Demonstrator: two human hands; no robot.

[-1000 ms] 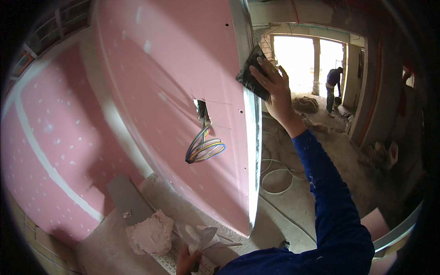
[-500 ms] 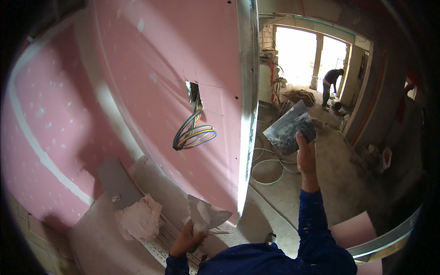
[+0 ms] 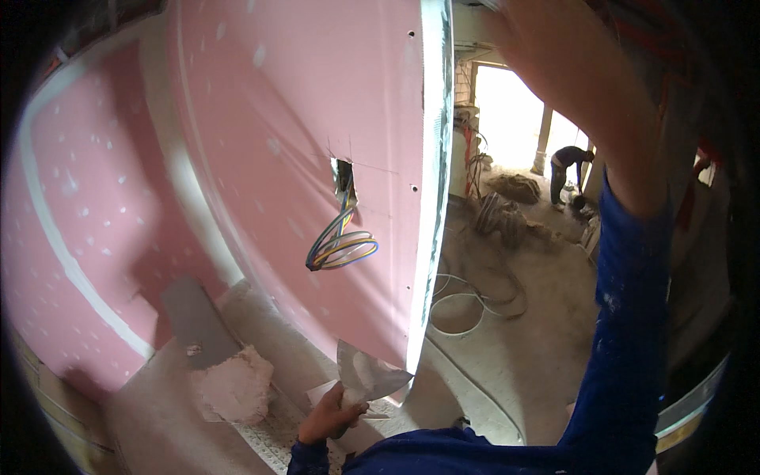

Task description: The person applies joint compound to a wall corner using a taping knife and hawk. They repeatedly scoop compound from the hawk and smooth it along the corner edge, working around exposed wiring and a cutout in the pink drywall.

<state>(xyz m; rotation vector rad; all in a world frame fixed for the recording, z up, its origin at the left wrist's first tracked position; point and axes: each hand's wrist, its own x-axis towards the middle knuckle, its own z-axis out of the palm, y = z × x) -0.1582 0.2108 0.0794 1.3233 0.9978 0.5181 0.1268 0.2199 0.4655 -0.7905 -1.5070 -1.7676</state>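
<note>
My left hand (image 3: 332, 416) is closed on a wide putty knife (image 3: 368, 376), low in front of the pink board's bottom corner. Pale filler clings to the grey blade. My right arm (image 3: 621, 293) reaches up along the right side, and my right hand (image 3: 507, 20) is blurred at the upper edge, near the metal-edged end of the board. Its fingers and anything in them are hidden. The pink plasterboard wall (image 3: 317, 95) stands before me, its vertical edge covered by a bright metal corner strip (image 3: 430, 182). Looped coloured wires (image 3: 344, 249) hang from a cut opening (image 3: 343, 176).
A heap of pale filler (image 3: 237, 386) lies on the floor at lower left, beside a grey board (image 3: 198, 321). Coiled hose (image 3: 457, 314) lies past the wall's edge. Farther off, a person (image 3: 568, 170) bends near a bright doorway (image 3: 507, 111) and rubble (image 3: 514, 188).
My right hand has swung up to the top edge, taking the broad blade it held out of sight. My left hand and its putty knife have shifted slightly right. The view has shifted slightly.
</note>
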